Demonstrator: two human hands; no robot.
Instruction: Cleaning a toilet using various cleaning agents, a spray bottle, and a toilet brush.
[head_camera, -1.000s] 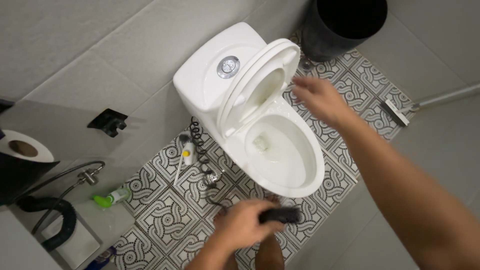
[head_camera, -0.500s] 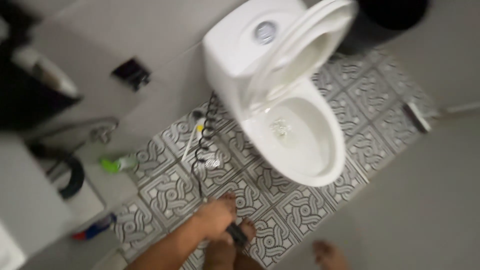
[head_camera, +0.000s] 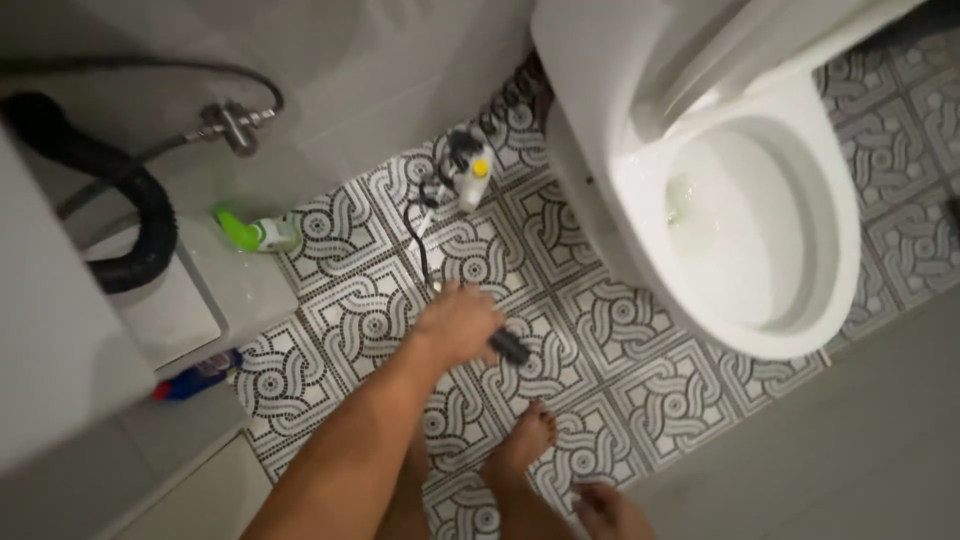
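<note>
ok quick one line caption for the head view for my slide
Left hand gripping a black sprayer handle on a coiled hose over patterned floor tiles, beside an open white toilet.

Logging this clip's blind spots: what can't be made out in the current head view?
- Right hand: outside the frame.
- Black handle in left hand: mostly covered by the fingers.
- Toilet tank and raised seat: cut by the top edge.
- Blue bottle: partly behind the white cabinet.
</note>
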